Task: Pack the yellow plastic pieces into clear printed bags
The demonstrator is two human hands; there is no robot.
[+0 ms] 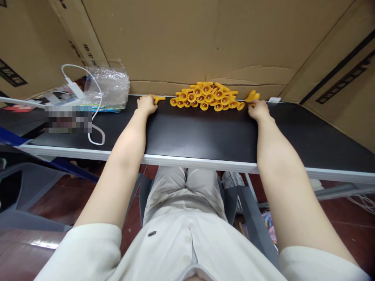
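Note:
On the far side of the black tabletop lies a heap of yellow trumpet-shaped plastic pieces (pixel 204 97), their round cupped ends mostly facing me. My left hand (pixel 147 105) rests left of the heap, fingers closed around a yellow piece (pixel 159 98) whose end sticks out to the right. To the right of the heap, my right hand (pixel 259 110) is closed at more yellow pieces (pixel 252 95), which show above its fingers. Both arms are stretched forward, and the fingertips are partly hidden.
Cardboard panels (pixel 187 39) stand behind the black table (pixel 202 134). At the left lie a clear plastic bag (pixel 109 86), a white cable (pixel 101 88) with its plug, and a blurred-out item. A metal strip (pixel 202 162) edges the table's front.

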